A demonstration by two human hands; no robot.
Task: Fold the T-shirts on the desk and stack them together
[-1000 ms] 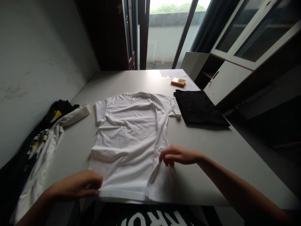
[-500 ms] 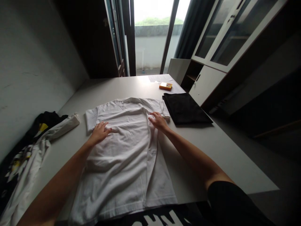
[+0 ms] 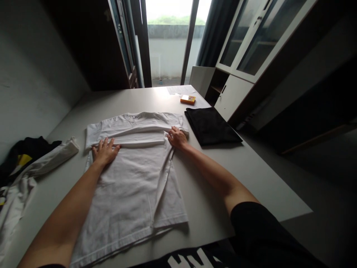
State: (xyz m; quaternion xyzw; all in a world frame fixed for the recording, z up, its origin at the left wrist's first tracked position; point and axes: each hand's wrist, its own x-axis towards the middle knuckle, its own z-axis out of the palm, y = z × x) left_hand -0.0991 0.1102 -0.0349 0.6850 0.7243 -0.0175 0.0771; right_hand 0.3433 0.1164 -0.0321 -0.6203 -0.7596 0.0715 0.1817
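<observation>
A white T-shirt [image 3: 131, 178] lies spread on the table, its collar toward the window and its hem near me. My left hand [image 3: 105, 152] rests flat on its left side below the sleeve, fingers apart. On the other side, below the right sleeve, my right hand [image 3: 177, 137] lies on the cloth with its fingers stretched out and slightly bent. A horizontal ridge of fabric runs across the chest between both hands. Along the right side a long fold slants down to the hem.
The white table [image 3: 212, 175] carries a folded black cloth [image 3: 213, 126] right of the shirt. An orange box [image 3: 187, 99] sits farther back beside a paper sheet [image 3: 181, 90]. Crumpled black and white garments [image 3: 41, 160] lie at the left. A white cabinet [image 3: 237, 93] stands beyond the right edge.
Both hands have pressed onto the shirt and pushed its cloth away from me, raising a ridge across the chest and lifting the hem off my lap side. The view has shifted right.
</observation>
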